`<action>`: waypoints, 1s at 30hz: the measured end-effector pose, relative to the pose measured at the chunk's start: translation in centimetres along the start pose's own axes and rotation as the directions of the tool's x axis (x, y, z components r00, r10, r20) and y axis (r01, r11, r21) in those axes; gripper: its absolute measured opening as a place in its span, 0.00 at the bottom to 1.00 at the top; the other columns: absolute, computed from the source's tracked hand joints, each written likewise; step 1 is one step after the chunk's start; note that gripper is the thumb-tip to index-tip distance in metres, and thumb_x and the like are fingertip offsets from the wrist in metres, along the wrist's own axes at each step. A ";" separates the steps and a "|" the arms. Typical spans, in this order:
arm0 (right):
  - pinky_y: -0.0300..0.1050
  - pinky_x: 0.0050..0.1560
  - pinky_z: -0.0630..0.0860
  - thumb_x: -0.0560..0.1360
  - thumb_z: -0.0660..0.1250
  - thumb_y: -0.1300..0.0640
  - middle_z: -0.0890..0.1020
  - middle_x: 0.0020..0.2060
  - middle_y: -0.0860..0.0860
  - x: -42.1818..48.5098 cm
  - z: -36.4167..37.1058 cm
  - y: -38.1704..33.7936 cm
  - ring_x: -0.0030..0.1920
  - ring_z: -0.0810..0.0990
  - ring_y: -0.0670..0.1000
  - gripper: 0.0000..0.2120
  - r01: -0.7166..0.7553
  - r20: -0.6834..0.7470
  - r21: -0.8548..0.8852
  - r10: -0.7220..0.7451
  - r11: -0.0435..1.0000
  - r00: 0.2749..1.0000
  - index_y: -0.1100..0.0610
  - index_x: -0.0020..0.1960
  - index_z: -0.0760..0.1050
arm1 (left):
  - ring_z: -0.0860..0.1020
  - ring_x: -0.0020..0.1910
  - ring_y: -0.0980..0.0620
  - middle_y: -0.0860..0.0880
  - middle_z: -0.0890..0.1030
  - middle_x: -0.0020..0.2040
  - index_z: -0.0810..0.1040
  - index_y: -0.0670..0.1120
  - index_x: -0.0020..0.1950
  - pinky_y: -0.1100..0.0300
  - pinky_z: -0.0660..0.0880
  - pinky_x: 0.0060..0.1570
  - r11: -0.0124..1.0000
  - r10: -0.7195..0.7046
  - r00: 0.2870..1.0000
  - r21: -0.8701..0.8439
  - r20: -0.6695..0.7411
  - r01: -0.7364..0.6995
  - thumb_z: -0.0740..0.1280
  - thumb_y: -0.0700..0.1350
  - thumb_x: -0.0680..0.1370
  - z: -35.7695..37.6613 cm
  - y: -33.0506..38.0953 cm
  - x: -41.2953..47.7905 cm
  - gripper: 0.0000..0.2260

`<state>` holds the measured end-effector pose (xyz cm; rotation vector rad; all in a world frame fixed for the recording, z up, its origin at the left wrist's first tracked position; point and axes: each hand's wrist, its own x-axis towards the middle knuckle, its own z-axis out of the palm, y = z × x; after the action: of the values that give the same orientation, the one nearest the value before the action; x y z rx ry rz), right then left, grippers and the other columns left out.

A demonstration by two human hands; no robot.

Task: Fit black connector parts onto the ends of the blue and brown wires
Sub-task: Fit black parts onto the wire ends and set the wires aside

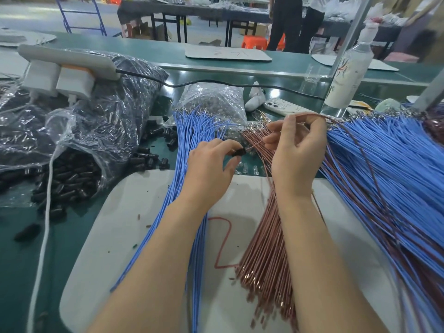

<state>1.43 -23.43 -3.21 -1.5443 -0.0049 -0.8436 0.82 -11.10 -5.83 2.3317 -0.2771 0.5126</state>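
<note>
Insertion looks underway: left hand pinching small black plastic connector, right hand pinching thin brown wire; aligned push likely next.

Bright, even overhead light. Faint, soft shadows on the white board. Glare flecks across the clear plastic bags. Wide-angle bowing toward the edges. Background tables are slightly soft; the blue wires smear at the right edge.

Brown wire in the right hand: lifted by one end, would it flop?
Probably floppy: the brown wire arcs over the right hand and trails down. Likely light, since fingertips alone pinch it. Short lengths may hold stiff: the bit reaching the black connector looks straight.
</note>
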 end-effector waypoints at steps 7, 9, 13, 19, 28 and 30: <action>0.55 0.48 0.79 0.77 0.66 0.58 0.82 0.38 0.50 -0.3 0.6 0.6 0.39 0.81 0.50 0.02 -0.054 0.188 -0.193 0.091 0.980 0.978 0.56 0.45 0.75 | 0.75 0.51 0.46 0.49 0.81 0.50 0.79 0.45 0.57 0.48 0.69 0.57 0.994 0.070 0.996 -0.079 -0.055 -0.074 0.66 0.42 0.78 0.1 0.5 0.0 0.09; 0.54 0.50 0.78 0.75 0.68 0.59 0.80 0.36 0.48 -0.6 1.0 0.3 0.39 0.80 0.48 0.04 -0.088 0.288 -0.194 0.142 0.977 0.947 0.54 0.42 0.76 | 0.76 0.48 0.50 0.49 0.81 0.48 0.80 0.44 0.55 0.56 0.71 0.54 0.983 0.051 0.992 -0.172 -0.118 -0.071 0.66 0.41 0.78 0.0 0.7 0.1 0.08; 0.42 0.46 0.77 0.76 0.68 0.58 0.81 0.37 0.45 -0.9 1.1 -0.1 0.39 0.79 0.41 0.03 -0.171 0.327 0.012 0.158 0.985 0.932 0.51 0.45 0.78 | 0.74 0.42 0.70 0.55 0.79 0.43 0.80 0.41 0.53 0.79 0.66 0.44 0.952 -0.031 0.986 -0.305 -0.165 -0.021 0.66 0.39 0.78 -0.3 0.7 0.3 0.07; 0.41 0.49 0.78 0.81 0.59 0.52 0.84 0.40 0.44 -0.8 0.9 -0.1 0.42 0.81 0.41 0.13 -0.220 0.299 -0.016 0.214 0.975 0.930 0.50 0.45 0.81 | 0.74 0.49 0.52 0.52 0.80 0.48 0.80 0.43 0.55 0.67 0.67 0.51 0.979 0.005 0.977 -0.196 -0.212 -0.048 0.66 0.40 0.78 -0.4 1.0 0.0 0.08; 0.55 0.53 0.78 0.81 0.58 0.51 0.84 0.39 0.46 -0.6 0.6 -0.1 0.43 0.82 0.47 0.14 -0.067 0.313 -0.157 0.113 0.985 0.943 0.50 0.45 0.82 | 0.74 0.51 0.47 0.49 0.81 0.50 0.80 0.44 0.57 0.54 0.68 0.55 0.988 0.122 0.958 -0.056 -0.258 -0.141 0.65 0.40 0.78 -0.6 1.5 -0.1 0.09; 0.55 0.54 0.78 0.81 0.57 0.52 0.84 0.42 0.45 -0.8 0.7 -0.5 0.45 0.82 0.44 0.13 -0.045 0.370 -0.148 0.098 0.988 0.924 0.48 0.47 0.81 | 0.74 0.50 0.48 0.49 0.80 0.50 0.80 0.44 0.57 0.56 0.69 0.55 0.981 0.149 0.949 -0.080 -0.277 -0.177 0.65 0.39 0.78 -0.8 2.1 -0.2 0.10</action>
<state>0.98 -22.40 -3.14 -1.8068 -0.1732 -0.4855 -0.29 -12.08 -4.13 2.1172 -0.3592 0.8691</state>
